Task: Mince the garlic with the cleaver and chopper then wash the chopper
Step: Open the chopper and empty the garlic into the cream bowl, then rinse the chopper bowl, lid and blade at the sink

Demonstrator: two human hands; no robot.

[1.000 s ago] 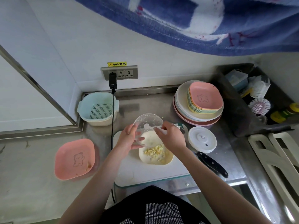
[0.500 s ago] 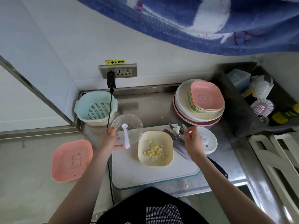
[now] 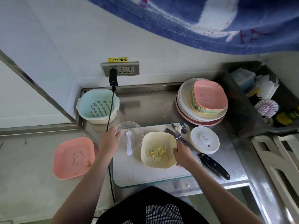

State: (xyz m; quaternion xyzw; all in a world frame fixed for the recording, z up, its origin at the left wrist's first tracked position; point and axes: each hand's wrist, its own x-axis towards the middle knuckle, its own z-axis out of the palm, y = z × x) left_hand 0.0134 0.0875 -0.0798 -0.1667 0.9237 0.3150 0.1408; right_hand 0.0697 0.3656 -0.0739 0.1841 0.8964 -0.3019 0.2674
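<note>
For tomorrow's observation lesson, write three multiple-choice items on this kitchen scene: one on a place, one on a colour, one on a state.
1. Where is the minced garlic?
A. in the yellow dish
B. in the blue colander
C. on the pink plate

2. What colour is the small spoon?
A. black
B. white
C. green

3. What is the left hand doing?
A. resting flat
B. holding the cleaver
C. gripping the clear chopper bowl

Answers: 1 A, garlic sits in the yellow dish. 2 B, it looks white. 3 C, fingers curl round the clear chopper bowl rim.
</note>
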